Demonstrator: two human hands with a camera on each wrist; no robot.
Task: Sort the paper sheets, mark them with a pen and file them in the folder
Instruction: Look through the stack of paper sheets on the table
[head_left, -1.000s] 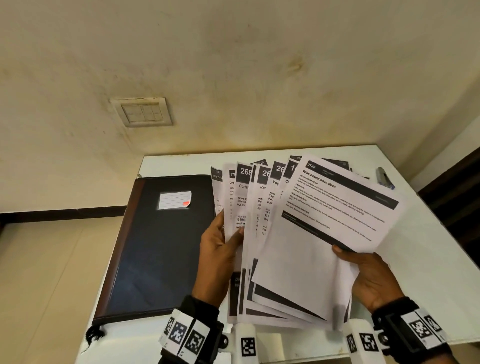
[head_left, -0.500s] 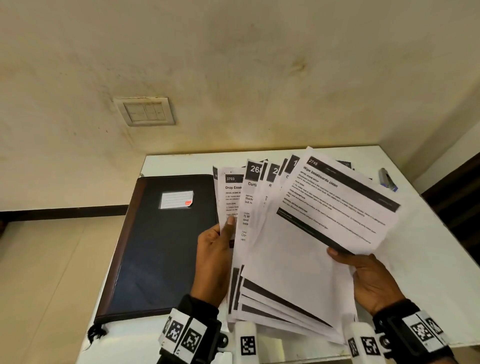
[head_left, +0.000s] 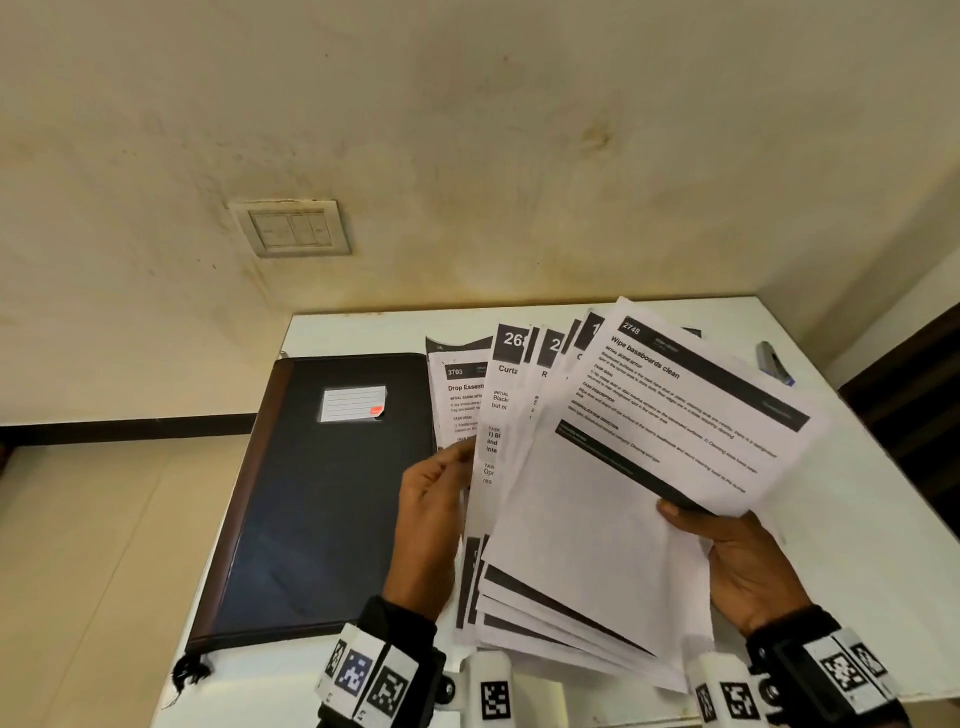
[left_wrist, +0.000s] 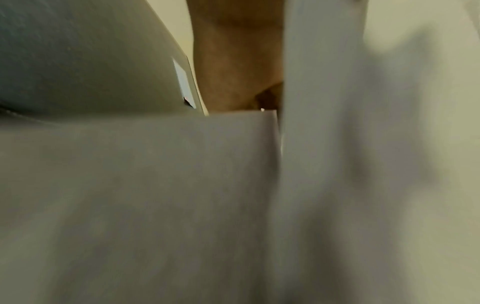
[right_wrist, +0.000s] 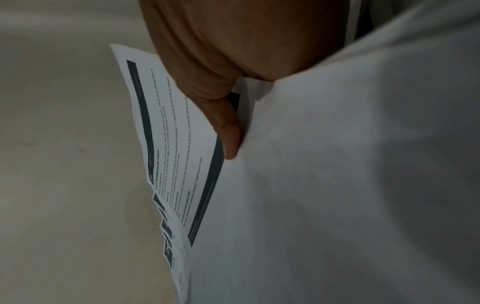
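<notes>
Head view: two hands hold one fan of paper sheets above the white table, right of one closed folder; left hand pinches its left edge, right hand its right. Left-wrist view: blurred paper. Right-wrist view: thumb presses the top sheet.

The head view is evenly and softly lit, rather dim and warm-toned, with strong wide-angle bending at the edges of the wall and table. The dark folder carries a faint bluish sheen. Large print on the paper sheets is legible; small print is soft. The left wrist view is badly blurred, grey paper filling it out of focus. The right wrist view is dim, sharp only on the printed sheet near the thumb; its right half lies in soft shadow.
</notes>
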